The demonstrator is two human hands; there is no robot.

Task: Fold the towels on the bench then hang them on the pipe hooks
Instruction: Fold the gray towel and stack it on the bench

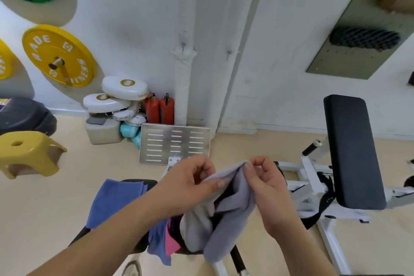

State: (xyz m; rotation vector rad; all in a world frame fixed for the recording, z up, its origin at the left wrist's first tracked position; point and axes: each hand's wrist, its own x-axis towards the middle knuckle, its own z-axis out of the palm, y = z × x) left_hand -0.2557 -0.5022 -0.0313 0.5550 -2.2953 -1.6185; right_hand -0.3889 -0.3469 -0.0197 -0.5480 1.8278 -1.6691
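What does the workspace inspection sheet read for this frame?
Surface: black bench, mostly covered by towels.
Job's things: grey towel held up over the bench; blue towel draped on it, pink towel peeking out below; pipe with bare hook on the wall.
Clutter: nothing seen.
Hands: left hand and right hand both pinch the grey towel's top edge.
Cables: nothing seen.
Surroundings: yellow stool, fire extinguishers, yellow weight plate, second bench.

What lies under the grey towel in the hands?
Below the grey towel, a pink cloth and a blue towel show on the dark bench. Anything directly beneath is covered.
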